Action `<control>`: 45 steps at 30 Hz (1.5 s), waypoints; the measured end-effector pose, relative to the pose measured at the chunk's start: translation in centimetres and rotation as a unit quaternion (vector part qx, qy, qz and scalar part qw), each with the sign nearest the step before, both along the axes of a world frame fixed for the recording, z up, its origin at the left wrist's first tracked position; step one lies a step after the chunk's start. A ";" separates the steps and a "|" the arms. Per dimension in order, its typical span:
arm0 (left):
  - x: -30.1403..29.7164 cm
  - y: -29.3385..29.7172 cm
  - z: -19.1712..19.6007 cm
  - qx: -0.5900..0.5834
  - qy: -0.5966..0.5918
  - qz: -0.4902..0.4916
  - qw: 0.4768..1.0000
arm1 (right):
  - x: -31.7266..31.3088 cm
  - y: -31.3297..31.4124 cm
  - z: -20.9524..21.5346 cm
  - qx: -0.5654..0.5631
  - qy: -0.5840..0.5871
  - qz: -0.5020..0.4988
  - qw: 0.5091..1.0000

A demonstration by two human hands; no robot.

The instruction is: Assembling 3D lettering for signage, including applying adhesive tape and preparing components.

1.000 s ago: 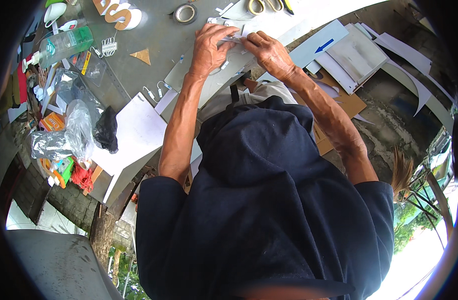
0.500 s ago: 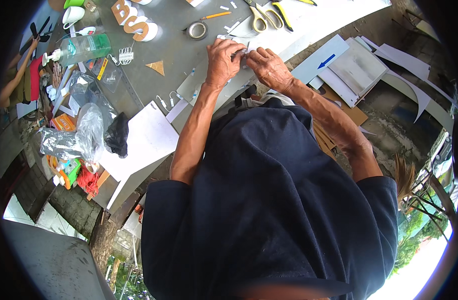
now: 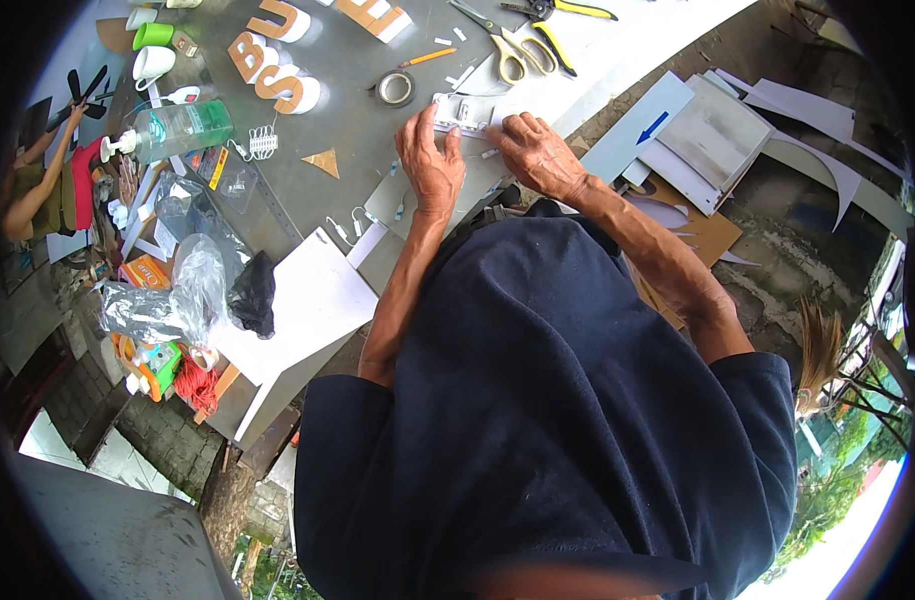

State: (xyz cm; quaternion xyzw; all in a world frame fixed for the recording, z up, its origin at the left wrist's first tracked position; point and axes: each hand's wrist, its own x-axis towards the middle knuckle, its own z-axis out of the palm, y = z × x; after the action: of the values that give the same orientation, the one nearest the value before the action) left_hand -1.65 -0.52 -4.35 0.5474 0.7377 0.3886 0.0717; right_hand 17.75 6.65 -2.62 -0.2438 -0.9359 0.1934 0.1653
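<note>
A white shallow-walled piece (image 3: 464, 113) lies on the grey table in front of me, small white modules and thin wire showing inside it. My left hand (image 3: 431, 165) grips its left end, fingers along the edge and thumb bent inward. At the opposite end, my right hand (image 3: 538, 158) has its fingers curled down onto the piece; the fingertips are partly hidden. Just beyond the hands sit a roll of dark tape (image 3: 395, 89), an orange pencil (image 3: 428, 59) and scissors with cream handles (image 3: 511, 62).
Brown-faced cut-out letters (image 3: 280, 80) stand at the far left of the table. A green-tinted pump bottle (image 3: 188, 131), strung light modules (image 3: 263, 143) and clear plastic bags (image 3: 200, 275) lie leftward. Yellow-handled pliers (image 3: 555, 48) rest beyond the scissors. Sheet offcuts (image 3: 713, 140) are stacked at right.
My hands have moved apart from their close pinch over the piece, uncovering its middle. The view has shifted, so the table's things appear slightly lower.
</note>
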 end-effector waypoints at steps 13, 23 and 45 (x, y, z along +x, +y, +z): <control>0.3 0.1 0.6 -0.012 0.080 -0.042 0.996 | -0.7 -0.5 0.0 0.113 -0.021 0.043 0.992; -0.3 0.1 2.1 -0.066 0.132 -0.068 0.987 | 0.3 0.6 0.0 -0.175 0.125 -0.127 0.968; 2.3 -5.5 3.5 -0.077 -0.005 -0.098 0.992 | 1.0 -3.6 2.8 -0.184 0.022 -0.013 0.983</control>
State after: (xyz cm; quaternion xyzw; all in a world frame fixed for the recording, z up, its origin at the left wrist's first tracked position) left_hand 0.61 -6.06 -0.84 0.6081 0.7077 0.3244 0.1554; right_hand 18.78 3.03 0.15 -0.2774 -0.8771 0.3659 0.1407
